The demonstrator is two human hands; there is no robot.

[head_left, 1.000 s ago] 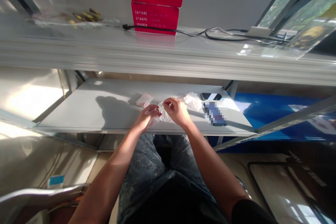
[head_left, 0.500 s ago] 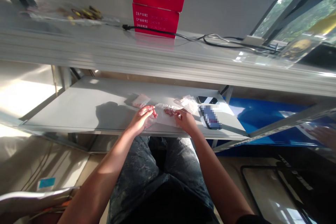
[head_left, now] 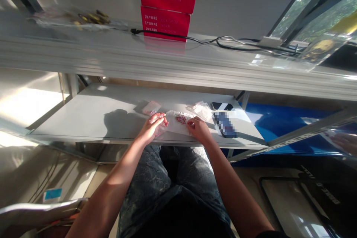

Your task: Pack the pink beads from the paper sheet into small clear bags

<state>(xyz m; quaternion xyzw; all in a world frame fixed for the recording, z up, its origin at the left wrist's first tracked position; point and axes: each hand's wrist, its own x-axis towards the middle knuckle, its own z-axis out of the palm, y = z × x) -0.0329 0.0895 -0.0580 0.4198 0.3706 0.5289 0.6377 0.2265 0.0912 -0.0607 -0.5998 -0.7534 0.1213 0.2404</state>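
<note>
A small heap of red and white beads (head_left: 181, 119) lies on a white sheet (head_left: 177, 128) spread on the shelf before me. My left hand (head_left: 152, 127) is closed around a small clear plastic bag (head_left: 160, 131) with reddish pieces in it, at the sheet's left edge. At the right side of the heap is my right hand (head_left: 198, 128), thumb and fingers pinched together. Whatever is between those fingertips is too small to make out. Just behind my left hand lies another clear bag (head_left: 151, 108) with reddish contents.
Clear plastic bags (head_left: 202, 111) are piled behind my right hand. To their right lie a black phone (head_left: 222, 106) and a second phone (head_left: 225, 125). An upper shelf (head_left: 111, 59) crosses in front, bearing red boxes (head_left: 166, 22) and a black cable (head_left: 203, 41).
Both hands stay almost in place, with the right fingertips still pinched beside the bead heap. The whole view has shifted slightly.
</note>
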